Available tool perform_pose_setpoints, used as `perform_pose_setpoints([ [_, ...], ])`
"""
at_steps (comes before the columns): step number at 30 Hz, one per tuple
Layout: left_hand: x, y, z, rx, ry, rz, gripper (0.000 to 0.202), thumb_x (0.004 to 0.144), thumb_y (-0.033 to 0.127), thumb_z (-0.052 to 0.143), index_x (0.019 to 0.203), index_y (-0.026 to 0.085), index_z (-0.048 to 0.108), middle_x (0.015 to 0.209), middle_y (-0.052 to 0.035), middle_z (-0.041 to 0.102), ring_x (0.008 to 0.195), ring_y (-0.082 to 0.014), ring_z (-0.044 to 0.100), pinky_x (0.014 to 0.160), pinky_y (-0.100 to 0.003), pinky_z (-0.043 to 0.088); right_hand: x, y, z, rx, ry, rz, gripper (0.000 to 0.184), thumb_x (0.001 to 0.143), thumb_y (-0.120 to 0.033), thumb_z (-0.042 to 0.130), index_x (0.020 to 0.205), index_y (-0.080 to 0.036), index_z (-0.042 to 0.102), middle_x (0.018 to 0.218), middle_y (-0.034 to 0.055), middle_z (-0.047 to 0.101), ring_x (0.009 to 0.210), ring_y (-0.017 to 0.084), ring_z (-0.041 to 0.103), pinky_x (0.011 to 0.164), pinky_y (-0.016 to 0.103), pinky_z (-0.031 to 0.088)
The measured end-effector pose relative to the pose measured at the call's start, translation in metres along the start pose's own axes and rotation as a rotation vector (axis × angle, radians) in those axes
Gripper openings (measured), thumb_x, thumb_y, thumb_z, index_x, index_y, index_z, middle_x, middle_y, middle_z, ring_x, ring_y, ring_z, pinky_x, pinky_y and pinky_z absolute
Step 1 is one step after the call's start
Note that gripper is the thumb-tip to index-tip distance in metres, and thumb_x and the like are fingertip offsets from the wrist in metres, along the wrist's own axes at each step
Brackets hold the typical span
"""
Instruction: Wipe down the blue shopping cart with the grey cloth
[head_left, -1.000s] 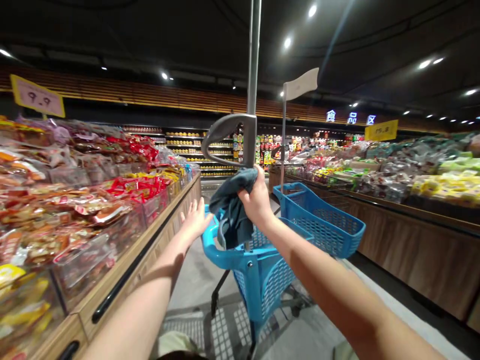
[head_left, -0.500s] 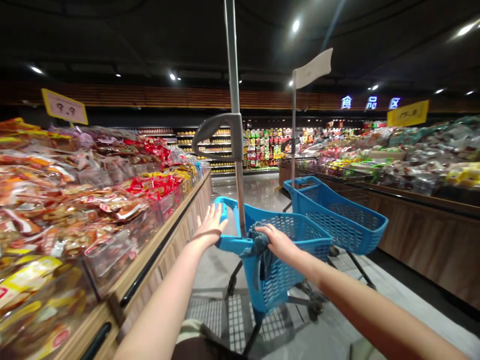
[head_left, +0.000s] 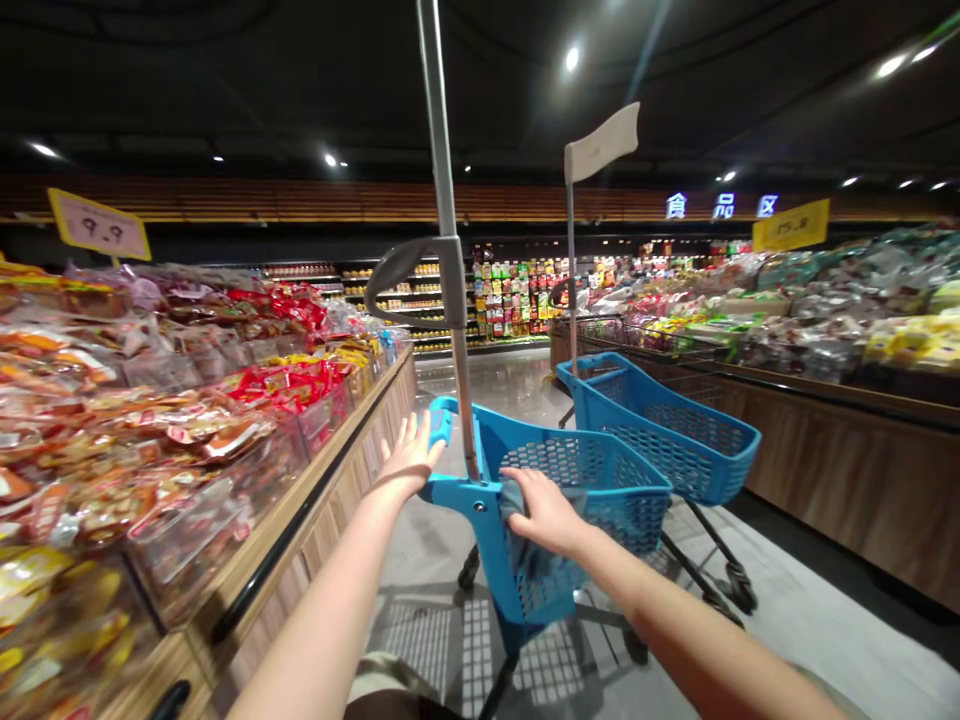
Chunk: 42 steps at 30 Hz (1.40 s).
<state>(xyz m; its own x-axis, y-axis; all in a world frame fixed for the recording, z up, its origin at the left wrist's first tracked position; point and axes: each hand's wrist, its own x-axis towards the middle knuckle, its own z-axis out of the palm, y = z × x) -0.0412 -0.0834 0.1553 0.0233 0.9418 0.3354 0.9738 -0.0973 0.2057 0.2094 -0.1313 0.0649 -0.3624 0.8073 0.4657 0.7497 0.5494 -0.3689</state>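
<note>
In front of me stands a blue plastic shopping cart (head_left: pixel 495 580) with a perforated basket and a grey upright pole (head_left: pixel 444 150) carrying a grey loop. My left hand (head_left: pixel 409 458) lies over the cart's handle end, fingers spread, its palm against the plastic. Over the near side rim, my right hand (head_left: pixel 546 508) presses a grey-blue cloth (head_left: pixel 536 562) to the basket, fingers bent over it. Part of the cloth is hidden under that hand and hangs down outside the basket.
A second blue cart (head_left: pixel 675 440) with a white flag (head_left: pixel 602 143) stands just beyond. Bins of packaged snacks (head_left: pixel 225 420) line the left side behind a wooden edge; another display (head_left: pixel 825 330) runs along the right. Stocked shelves (head_left: pixel 517 295) are at the back.
My right hand and the cloth have shifted slightly along the cart's side, and the cloth looks flatter under the palm. My left hand stays at the handle. The view has turned slightly right.
</note>
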Motion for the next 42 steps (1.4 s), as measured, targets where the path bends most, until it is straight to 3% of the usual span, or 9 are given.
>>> perform_pose_setpoints([
  [5,-0.015,0.000,0.002,-0.101,0.198,0.028,0.068,0.094,0.031,0.034,0.155,0.021,0.007,0.161,-0.0095,0.014,0.148,-0.0255,0.012,0.117,-0.056,0.016,0.010,-0.035,0.011,0.004,0.052,-0.039,0.057,0.087,-0.047,0.059,0.135,-0.021,0.046,0.125,0.0099,0.056,0.116,0.027,0.049,0.099,0.041,0.038],
  [8,-0.032,0.009,0.007,-0.143,0.337,0.040,0.075,0.094,0.044,0.035,0.155,0.018,0.000,0.162,-0.0120,0.011,0.148,-0.0244,0.013,0.118,-0.052,0.017,0.010,-0.036,0.019,-0.066,0.077,-0.038,0.043,0.090,-0.039,0.057,0.129,-0.021,0.051,0.118,0.0093,0.060,0.111,0.026,0.053,0.096,0.039,0.041],
  [14,-0.031,0.024,0.021,0.081,0.336,-0.076,0.098,0.080,0.064,0.052,0.153,0.011,0.014,0.160,-0.0209,0.011,0.147,-0.0356,0.011,0.113,-0.065,0.010,0.012,-0.036,0.028,-0.102,0.108,-0.087,0.047,0.090,-0.032,0.059,0.133,-0.018,0.048,0.121,0.0102,0.061,0.109,0.025,0.055,0.095,0.038,0.044],
  [18,-0.026,0.016,0.028,0.071,0.400,-0.071,0.095,0.083,0.054,0.052,0.154,0.010,0.008,0.159,-0.0205,0.013,0.148,-0.0310,0.013,0.116,-0.059,0.012,-0.014,0.007,0.017,-0.161,0.056,-0.079,0.043,0.089,-0.027,0.058,0.130,-0.019,0.051,0.119,0.0099,0.063,0.108,0.024,0.057,0.094,0.038,0.044],
  [23,-0.029,0.007,0.030,-0.011,0.552,-0.044,0.100,0.081,0.046,0.058,0.153,0.006,0.001,0.158,-0.0274,0.007,0.147,-0.0360,0.010,0.115,-0.061,0.012,-0.093,0.108,-0.021,-0.329,0.070,-0.042,0.037,0.087,-0.025,0.059,0.123,-0.021,0.056,0.113,0.0088,0.066,0.106,0.025,0.060,0.102,0.045,0.038],
  [28,-0.045,0.037,0.030,-0.025,0.806,0.258,0.097,0.084,0.031,0.058,0.154,0.015,-0.007,0.161,-0.0193,-0.006,0.147,-0.0360,0.004,0.117,-0.060,0.011,-0.137,0.156,-0.045,-0.384,0.168,0.098,0.030,0.092,-0.035,0.053,0.118,-0.019,0.058,0.114,0.0089,0.066,0.105,0.025,0.060,0.100,0.044,0.039],
  [33,-0.049,0.086,0.060,0.016,0.507,0.507,0.078,0.089,0.025,0.047,0.155,0.016,0.005,0.161,-0.0133,0.013,0.147,-0.0266,0.017,0.119,-0.048,0.017,-0.125,0.137,-0.035,-0.419,0.192,0.214,0.032,0.091,-0.040,0.053,0.113,-0.018,0.060,0.105,0.0096,0.066,0.099,0.025,0.059,0.090,0.038,0.042],
  [37,-0.036,0.101,0.092,0.162,0.207,0.269,0.071,0.091,0.041,0.046,0.152,0.013,0.024,0.157,-0.0185,0.025,0.141,-0.0359,0.031,0.111,-0.057,0.029,-0.116,0.111,-0.028,-0.428,0.163,0.233,0.029,0.091,-0.040,0.054,0.111,-0.019,0.061,0.102,0.0090,0.066,0.096,0.025,0.059,0.087,0.037,0.041],
  [42,-0.023,0.088,0.100,0.265,0.118,0.111,0.072,0.092,0.053,0.036,0.151,0.013,0.028,0.155,-0.0211,0.029,0.135,-0.0404,0.039,0.106,-0.062,0.029,-0.081,0.058,-0.007,-0.423,0.105,0.212,0.030,0.090,-0.042,0.058,0.110,-0.021,0.059,0.100,0.0085,0.065,0.095,0.026,0.058,0.084,0.038,0.040],
])
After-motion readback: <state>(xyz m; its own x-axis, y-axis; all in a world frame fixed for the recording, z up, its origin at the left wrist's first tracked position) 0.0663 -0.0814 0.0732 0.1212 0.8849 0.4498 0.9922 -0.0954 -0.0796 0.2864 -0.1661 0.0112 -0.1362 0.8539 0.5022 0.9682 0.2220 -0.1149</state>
